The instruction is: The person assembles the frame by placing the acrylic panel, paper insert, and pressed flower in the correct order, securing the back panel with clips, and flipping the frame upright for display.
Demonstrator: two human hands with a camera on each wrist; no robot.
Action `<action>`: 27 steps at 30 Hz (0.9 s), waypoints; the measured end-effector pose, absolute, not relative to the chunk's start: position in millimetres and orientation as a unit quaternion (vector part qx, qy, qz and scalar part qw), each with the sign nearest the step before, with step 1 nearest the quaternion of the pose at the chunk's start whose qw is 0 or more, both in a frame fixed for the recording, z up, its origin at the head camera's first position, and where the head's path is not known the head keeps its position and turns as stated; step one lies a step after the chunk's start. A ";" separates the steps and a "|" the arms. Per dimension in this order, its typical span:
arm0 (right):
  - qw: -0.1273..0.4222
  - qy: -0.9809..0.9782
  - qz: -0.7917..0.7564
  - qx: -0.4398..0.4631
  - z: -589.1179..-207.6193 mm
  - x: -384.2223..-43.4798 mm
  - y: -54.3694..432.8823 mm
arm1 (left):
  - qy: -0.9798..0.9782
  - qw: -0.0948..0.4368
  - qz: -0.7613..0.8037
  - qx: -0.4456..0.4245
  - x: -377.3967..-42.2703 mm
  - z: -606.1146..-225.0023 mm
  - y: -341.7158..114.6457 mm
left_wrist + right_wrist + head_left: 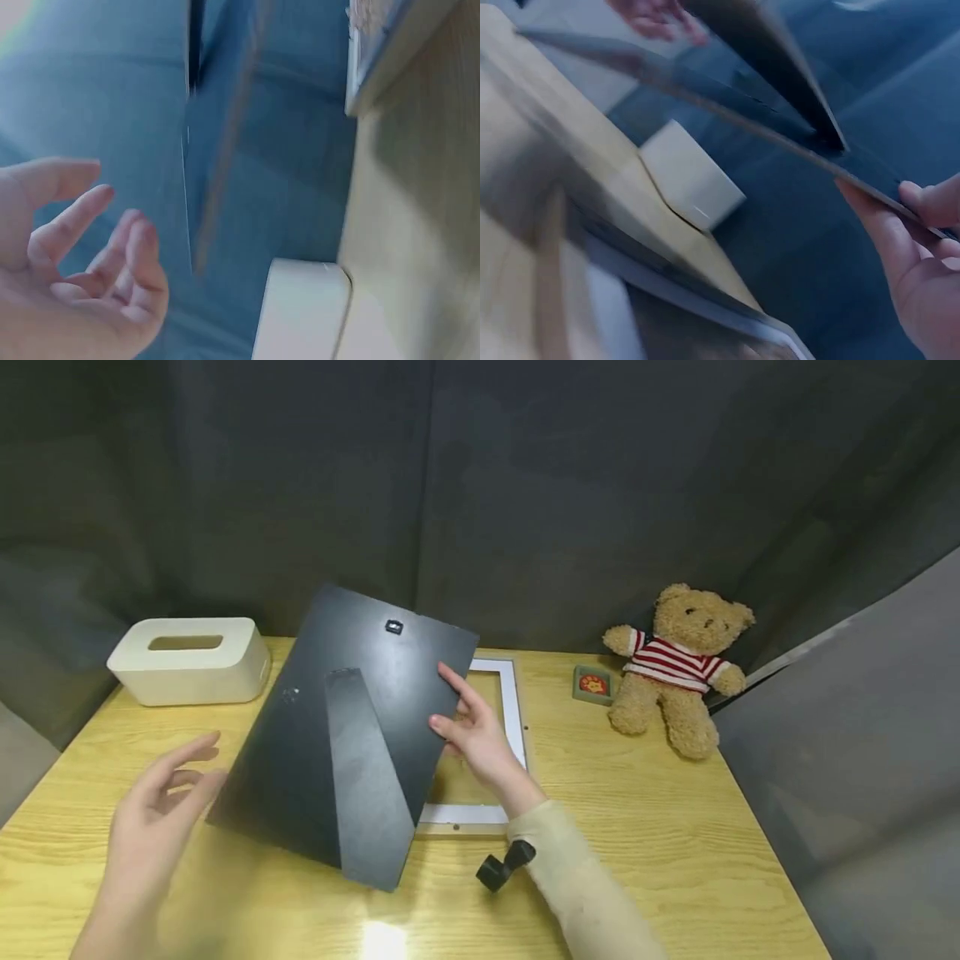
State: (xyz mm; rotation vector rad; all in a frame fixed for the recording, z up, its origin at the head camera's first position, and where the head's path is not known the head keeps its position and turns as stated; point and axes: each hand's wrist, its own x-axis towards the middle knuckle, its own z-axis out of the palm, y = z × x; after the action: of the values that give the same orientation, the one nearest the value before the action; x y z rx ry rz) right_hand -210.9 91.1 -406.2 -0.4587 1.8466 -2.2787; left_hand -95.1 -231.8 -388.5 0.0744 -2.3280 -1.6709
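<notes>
My right hand point(480, 731) pinches the right edge of a black picture frame backing board point(300, 760), thumb on its dark face and fingers behind. The board hangs tilted above the table, and its stand leg point(367, 777) juts out at an angle in the right wrist view. To the left of the board, my left hand point(161, 818) has loosely bent fingers and holds nothing; the left wrist view shows a gap between it and the board. Partly hidden beneath the board, a white-bordered picture frame point(512, 710) lies on the table.
A white tissue box point(187, 668) stands at the back left of the wooden table point(637, 843). Toward the back right are a small green square item point(592, 685) with a red centre and a teddy bear point(675, 668) in a striped shirt. Dark curtains hang behind.
</notes>
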 end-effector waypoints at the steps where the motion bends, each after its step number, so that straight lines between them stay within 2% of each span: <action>1: 0.087 0.620 -0.765 -0.151 -404.0 -212.7 99.0 | -0.821 0.127 -0.556 0.028 -95.9 -390.3 -234.2; 4: 0.104 0.605 -0.775 -0.146 -400.9 -219.3 121.7 | -0.844 0.072 -0.532 -0.012 -103.0 -402.9 -235.3; 8: 0.128 0.595 -0.783 -0.131 -402.4 -229.1 147.6 | -0.818 -0.027 -0.570 -0.075 -115.8 -424.5 -218.3; 13: 0.136 0.606 -0.777 -0.109 -405.9 -237.6 172.3 | -0.712 -0.119 -0.688 -0.073 -123.6 -441.9 -187.5; 22: 0.132 0.631 -0.761 -0.075 -420.2 -255.3 203.7 | -0.615 -0.136 -0.775 -0.056 -123.4 -451.7 -140.9; 27: 0.129 0.612 -0.779 -0.042 -430.3 -260.5 210.9 | -0.588 -0.122 -0.799 -0.037 -122.2 -456.7 -120.2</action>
State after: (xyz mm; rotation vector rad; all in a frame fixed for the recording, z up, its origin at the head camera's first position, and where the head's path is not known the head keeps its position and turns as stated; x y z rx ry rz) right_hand -260.5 210.9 -430.3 -0.1226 1.7803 -2.2637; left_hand -122.2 -120.2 -456.7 -0.1265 -2.0048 -2.7255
